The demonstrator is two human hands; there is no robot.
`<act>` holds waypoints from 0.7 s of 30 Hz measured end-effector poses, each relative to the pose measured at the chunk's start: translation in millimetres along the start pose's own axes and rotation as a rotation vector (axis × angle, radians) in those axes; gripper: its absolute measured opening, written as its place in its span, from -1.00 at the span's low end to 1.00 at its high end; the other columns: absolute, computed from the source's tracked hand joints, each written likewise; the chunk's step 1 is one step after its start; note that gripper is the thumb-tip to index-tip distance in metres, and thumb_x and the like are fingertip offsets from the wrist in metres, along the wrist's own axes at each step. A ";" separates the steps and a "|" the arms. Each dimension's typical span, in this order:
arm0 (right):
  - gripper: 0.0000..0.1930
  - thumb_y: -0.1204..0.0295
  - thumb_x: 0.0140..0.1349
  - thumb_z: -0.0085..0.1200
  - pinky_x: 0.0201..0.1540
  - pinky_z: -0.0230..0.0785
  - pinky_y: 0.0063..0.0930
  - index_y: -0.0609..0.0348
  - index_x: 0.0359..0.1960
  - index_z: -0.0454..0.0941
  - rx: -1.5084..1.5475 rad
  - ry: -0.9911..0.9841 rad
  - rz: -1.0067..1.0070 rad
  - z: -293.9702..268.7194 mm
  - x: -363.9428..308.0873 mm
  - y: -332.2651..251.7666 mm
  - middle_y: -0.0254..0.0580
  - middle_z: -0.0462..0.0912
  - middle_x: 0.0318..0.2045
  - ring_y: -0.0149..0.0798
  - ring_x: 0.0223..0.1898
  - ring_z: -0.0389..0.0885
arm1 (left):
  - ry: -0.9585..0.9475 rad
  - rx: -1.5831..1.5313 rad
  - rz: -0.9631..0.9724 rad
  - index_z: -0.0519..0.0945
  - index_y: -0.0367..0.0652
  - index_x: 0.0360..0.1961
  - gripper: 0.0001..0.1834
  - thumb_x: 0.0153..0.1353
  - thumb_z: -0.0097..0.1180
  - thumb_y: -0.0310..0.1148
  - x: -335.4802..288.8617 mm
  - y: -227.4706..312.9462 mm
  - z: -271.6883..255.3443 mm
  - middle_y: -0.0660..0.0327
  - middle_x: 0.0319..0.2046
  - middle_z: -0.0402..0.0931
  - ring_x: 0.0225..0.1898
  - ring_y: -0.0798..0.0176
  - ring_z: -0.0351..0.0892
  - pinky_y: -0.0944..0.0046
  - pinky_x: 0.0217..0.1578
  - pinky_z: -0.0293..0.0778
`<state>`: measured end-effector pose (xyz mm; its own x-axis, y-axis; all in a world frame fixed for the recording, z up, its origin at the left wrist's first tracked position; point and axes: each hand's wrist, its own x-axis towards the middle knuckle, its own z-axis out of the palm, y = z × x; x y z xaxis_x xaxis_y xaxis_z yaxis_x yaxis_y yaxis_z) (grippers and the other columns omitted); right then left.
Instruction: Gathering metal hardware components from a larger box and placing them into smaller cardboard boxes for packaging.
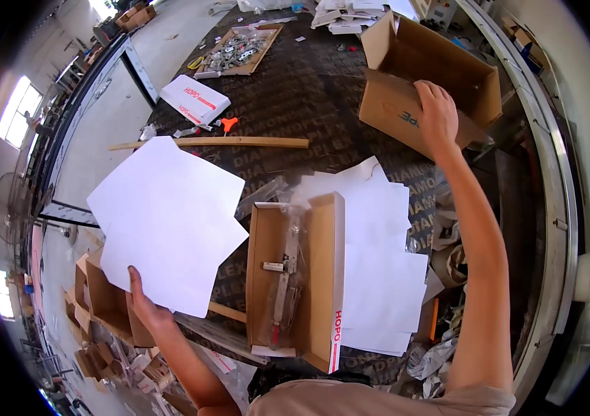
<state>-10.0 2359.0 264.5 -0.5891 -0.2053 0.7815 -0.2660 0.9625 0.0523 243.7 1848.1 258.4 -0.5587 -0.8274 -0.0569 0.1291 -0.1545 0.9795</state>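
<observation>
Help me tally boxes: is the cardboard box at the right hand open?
Open: inner walls of the cardboard box show beyond the right hand.

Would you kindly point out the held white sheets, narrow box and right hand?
Held white sheets [170, 225], head view: top sheet's middle.
Narrow box [321, 274], head view: right inner wall.
Right hand [439, 116], head view: its back.

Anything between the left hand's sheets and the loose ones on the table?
Yes: the open box, bagged metal part inside, stands between the held sheets in the left hand and the loose sheets.
</observation>
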 end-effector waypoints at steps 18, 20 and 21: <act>-0.63 0.53 0.01 0.20 -0.15 0.38 -0.34 0.46 -0.13 0.46 0.728 -0.697 0.870 -3.9 -226.7 -48.0 0.08 0.60 -0.22 -0.05 -0.29 0.57 | -0.090 0.060 -0.054 0.45 -0.39 -0.05 -0.47 0.17 0.19 -0.11 -64.9 5.2 -34.0 0.09 -0.13 0.51 -0.12 0.32 0.46 0.32 -0.13 0.40; -0.73 0.54 0.02 0.20 -0.24 0.37 -0.42 0.44 -0.24 0.52 1.121 -0.627 0.979 -2.8 -235.5 -31.8 -0.09 0.61 -0.35 -0.22 -0.36 0.53 | -0.102 0.079 -0.063 0.44 -0.38 -0.04 -0.47 0.17 0.18 -0.11 -67.0 5.7 -48.1 0.08 -0.11 0.50 -0.09 0.32 0.45 0.33 -0.11 0.39; -0.75 0.53 0.04 0.19 -0.25 0.37 -0.43 0.44 -0.26 0.52 1.055 -0.540 0.932 0.4 -230.3 -12.7 -0.13 0.60 -0.36 -0.26 -0.37 0.50 | -0.096 0.068 -0.050 0.44 -0.37 -0.03 -0.47 0.17 0.19 -0.12 -66.5 4.5 -56.9 0.09 -0.13 0.50 -0.11 0.32 0.47 0.34 -0.11 0.39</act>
<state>128.7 2393.9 83.6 -0.9910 0.1255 -0.0459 0.0780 0.2646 -0.9612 328.0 1871.7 255.6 -0.6394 -0.7635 -0.0903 0.0451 -0.1544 0.9870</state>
